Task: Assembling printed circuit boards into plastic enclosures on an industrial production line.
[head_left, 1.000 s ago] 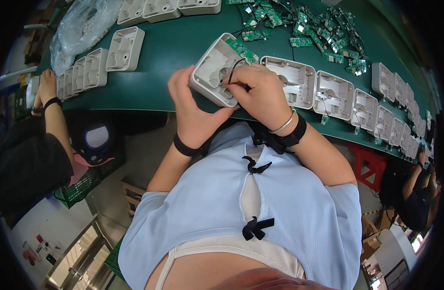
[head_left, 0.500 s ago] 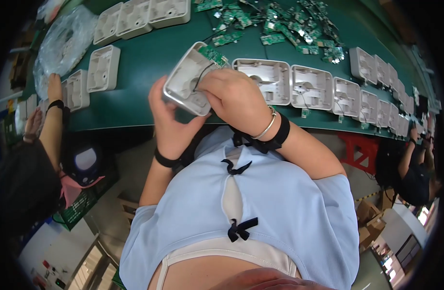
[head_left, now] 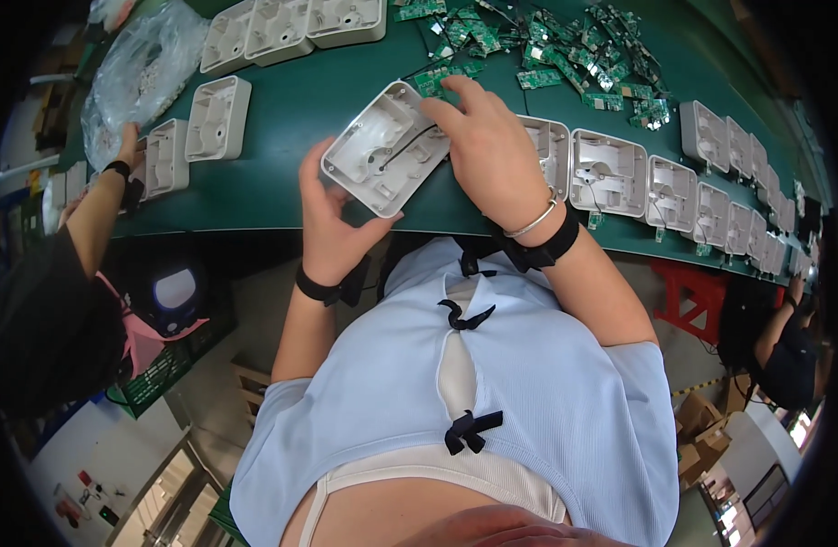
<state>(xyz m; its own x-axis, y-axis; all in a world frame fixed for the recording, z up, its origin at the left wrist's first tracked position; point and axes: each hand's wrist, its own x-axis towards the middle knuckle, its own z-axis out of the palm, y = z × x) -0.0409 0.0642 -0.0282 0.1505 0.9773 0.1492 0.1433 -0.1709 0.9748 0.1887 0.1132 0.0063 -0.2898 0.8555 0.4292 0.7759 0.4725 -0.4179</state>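
A white plastic housing (head_left: 396, 178) is tilted above the green table, its open side showing inner posts and ribs. My left hand (head_left: 332, 228) grips it from the lower left, thumb along the near edge and fingers at the left side. My right hand (head_left: 496, 150) is closed over the housing's right rim, fingers curled at the upper right corner. A thin black cable (head_left: 410, 146) runs from a hole in the housing floor to beneath these fingers. What they pinch there is hidden. Just beyond lies a green circuit board (head_left: 432, 82).
Loose circuit boards (head_left: 583, 64) are heaped at the back. A row of white housings (head_left: 610, 169) stretches right; other housings (head_left: 218, 118) stand left. A clear plastic bag (head_left: 141, 82) lies far left, near another person's arm (head_left: 104, 201). The table (head_left: 264, 196) ends close to me.
My right hand has moved from inside the housing to its right rim. The cable now stretches straighter toward that hand. The circuit board seen at the housing's upper rim is no longer visible there.
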